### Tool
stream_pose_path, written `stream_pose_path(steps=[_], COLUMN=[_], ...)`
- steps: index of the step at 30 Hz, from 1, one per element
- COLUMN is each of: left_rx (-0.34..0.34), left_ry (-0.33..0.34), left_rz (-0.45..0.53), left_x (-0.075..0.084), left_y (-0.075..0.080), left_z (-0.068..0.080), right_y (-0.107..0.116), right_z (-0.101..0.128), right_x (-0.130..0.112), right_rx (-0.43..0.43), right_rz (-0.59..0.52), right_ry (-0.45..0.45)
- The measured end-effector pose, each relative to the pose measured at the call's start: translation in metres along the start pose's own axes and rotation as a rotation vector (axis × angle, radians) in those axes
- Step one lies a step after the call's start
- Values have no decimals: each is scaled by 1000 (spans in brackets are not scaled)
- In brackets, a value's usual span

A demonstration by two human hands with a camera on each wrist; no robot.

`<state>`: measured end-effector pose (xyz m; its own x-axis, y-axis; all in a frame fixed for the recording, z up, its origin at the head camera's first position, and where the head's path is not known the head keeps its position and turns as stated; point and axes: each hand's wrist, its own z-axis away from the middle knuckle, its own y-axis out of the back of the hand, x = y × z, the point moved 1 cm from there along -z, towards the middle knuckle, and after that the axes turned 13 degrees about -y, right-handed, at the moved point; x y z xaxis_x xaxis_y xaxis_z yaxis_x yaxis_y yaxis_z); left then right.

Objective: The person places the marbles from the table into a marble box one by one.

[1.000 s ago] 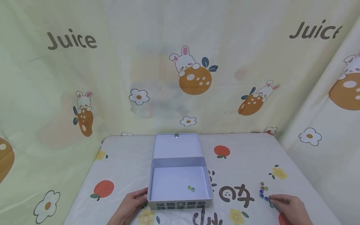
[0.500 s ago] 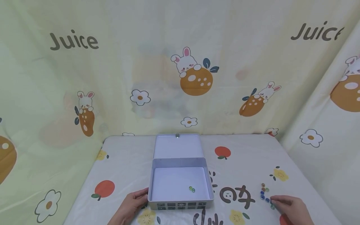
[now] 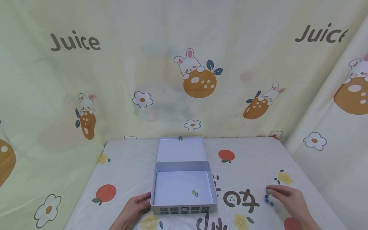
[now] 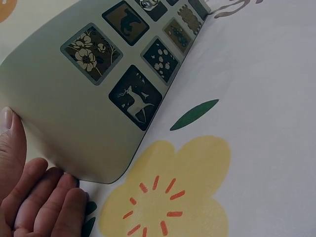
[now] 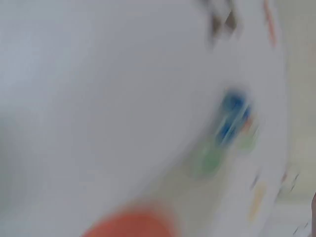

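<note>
two green beads (image 3: 195,193) are sitting inside the open tin box (image 3: 184,204) mid-table (image 3: 129,166). left hand (image 3: 133,210) is pressing its near-left corner with thumb and fingers, likely steadying it. right hand (image 3: 287,198) is hovering over the loose beads (image 3: 267,200) on the right (fingertips together; pinching one? cannot tell, wrist view is blurred).
</note>
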<state>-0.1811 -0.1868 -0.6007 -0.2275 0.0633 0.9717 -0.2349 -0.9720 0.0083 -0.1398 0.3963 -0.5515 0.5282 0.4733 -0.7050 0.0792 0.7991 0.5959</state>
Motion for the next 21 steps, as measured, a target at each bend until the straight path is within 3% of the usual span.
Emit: stream_pose_path(steps=[5, 12, 17, 21], left_rx=[-7, -8, -10, -18], left_ry=[-8, -19, -23, -30], left_rz=[18, 22, 23, 13], left_x=[0, -3, -3, -2], left_y=[1, 2, 4, 4], left_z=[0, -1, -1, -1], right_y=[-32, -98, -139, -157], right_z=[9, 15, 18, 23], right_x=[-59, -134, -169, -187], right_rx=[-20, -135, -228, -276], right_rz=[-67, -135, -139, -140], right_ry=[142, 331, 388, 383])
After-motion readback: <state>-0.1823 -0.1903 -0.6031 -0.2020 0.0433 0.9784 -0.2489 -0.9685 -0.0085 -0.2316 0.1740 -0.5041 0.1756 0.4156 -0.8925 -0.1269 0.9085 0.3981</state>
